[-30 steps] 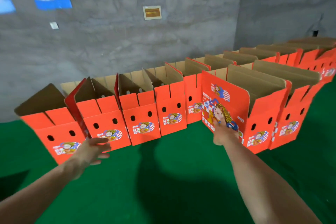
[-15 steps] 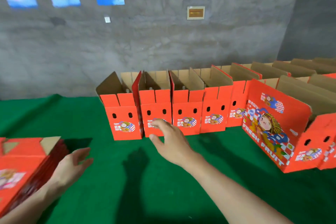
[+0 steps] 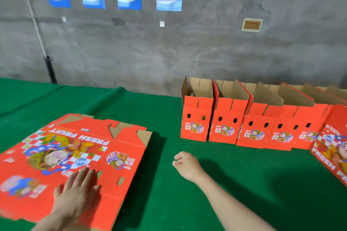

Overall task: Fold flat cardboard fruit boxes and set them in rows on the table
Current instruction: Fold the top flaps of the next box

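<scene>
Flat cardboard fruit boxes (image 3: 75, 157) sit stacked at the left of the green table (image 3: 159, 193), printed side up, with the "FRESH FRUIT" lettering facing away from the person. The left hand (image 3: 78, 193) lies palm down on the top sheet near its close edge, fingers spread, pressing and not gripping anything. A bit further right, the right hand (image 3: 185, 165) hangs just above the bare table, loosely curled and empty, clear of the stack and pointed toward it.

Then over on the right you've got the row of folded boxes (image 3: 244, 129) standing side by side along the wall, flaps up, with one more box (image 3: 332, 148) angled at the edge of view in front of them.

So I'd say this is the grab-the-next-blank step. Next move probably needs the right hand to catch the stack's right edge and peel off only the top sheet while the left pins or lifts. Sheets sticking together could be the annoying part.
</scene>
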